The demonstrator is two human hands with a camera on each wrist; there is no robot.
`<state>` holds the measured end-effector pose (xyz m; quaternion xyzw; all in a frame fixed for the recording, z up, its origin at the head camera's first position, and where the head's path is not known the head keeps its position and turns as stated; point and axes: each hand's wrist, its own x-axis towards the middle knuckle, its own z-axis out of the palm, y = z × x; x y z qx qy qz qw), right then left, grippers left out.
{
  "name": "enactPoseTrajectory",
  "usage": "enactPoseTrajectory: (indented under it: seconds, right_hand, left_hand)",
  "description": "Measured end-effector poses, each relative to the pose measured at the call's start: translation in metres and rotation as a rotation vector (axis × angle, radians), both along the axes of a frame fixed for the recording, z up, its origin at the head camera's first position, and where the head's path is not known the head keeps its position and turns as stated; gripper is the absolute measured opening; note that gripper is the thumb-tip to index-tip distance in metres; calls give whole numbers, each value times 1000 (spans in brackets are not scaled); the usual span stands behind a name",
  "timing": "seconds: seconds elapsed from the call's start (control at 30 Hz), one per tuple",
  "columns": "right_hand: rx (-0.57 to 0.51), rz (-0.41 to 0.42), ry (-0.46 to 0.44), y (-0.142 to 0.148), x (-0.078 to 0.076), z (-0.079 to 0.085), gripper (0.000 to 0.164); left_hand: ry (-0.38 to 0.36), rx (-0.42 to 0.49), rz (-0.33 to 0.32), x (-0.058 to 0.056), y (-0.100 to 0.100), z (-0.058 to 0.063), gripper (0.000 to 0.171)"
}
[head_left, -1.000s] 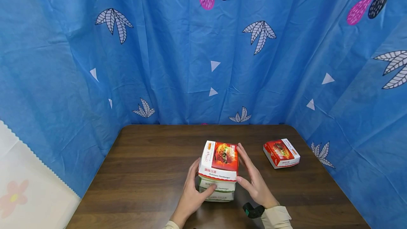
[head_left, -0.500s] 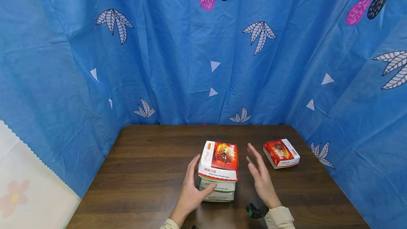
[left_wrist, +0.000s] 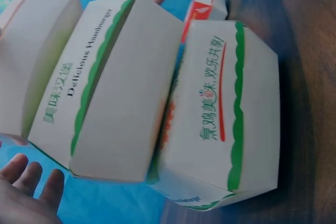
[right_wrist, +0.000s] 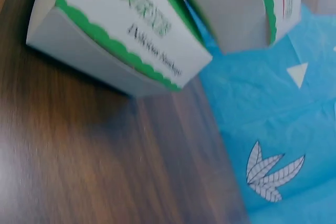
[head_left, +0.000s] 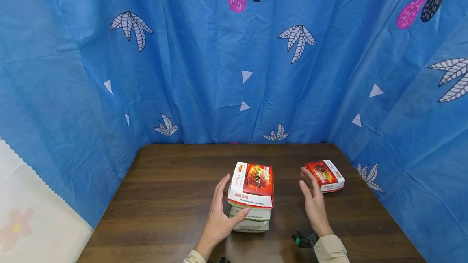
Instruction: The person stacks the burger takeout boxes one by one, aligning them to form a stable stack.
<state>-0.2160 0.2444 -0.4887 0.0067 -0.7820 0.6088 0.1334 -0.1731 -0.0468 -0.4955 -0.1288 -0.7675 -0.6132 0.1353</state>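
Observation:
Three hamburger boxes stand stacked in the middle of the table: a red-and-white box (head_left: 252, 184) on top, a green-trimmed white box (head_left: 256, 213) under it (left_wrist: 131, 98), and another green-trimmed box (head_left: 252, 226) at the bottom (left_wrist: 226, 114). Beside the stack's left side is my left hand (head_left: 218, 221), fingers spread and thumb at the front; its fingertips show apart from the cardboard in the left wrist view. My right hand (head_left: 316, 209) is off to the right with fingers extended, holding nothing. It overlaps the left edge of a separate red-and-white hamburger box (head_left: 328, 175) in the head view.
The dark wooden table (head_left: 175, 198) has its far edge against a blue patterned curtain (head_left: 204, 72). Pale cloth (head_left: 33, 206) hangs at the lower left. A black band (head_left: 305, 239) sits at my right wrist.
My right hand has left the stack's right side and moved rightward to the separate box. The left hand stays beside the stack, and the stacked boxes have not moved.

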Motion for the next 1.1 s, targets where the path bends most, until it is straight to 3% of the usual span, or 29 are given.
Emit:
enactPoseTrajectory:
  seconds: [0.47, 0.7, 0.83, 1.1]
  right_hand:
    - [51, -224, -73, 42, -13, -21, 68]
    - [207, -383, 3, 62, -21, -38, 70]
    - [250, -413, 2, 75, -26, -44, 79]
    - [261, -387, -144, 91, -31, -54, 95]
  left_hand:
    - [60, -33, -19, 0, 2, 8, 98]
    - [58, -22, -25, 0, 2, 9, 98]
    - [75, -23, -23, 0, 2, 11, 97]
    - [75, -18, -22, 0, 2, 13, 94]
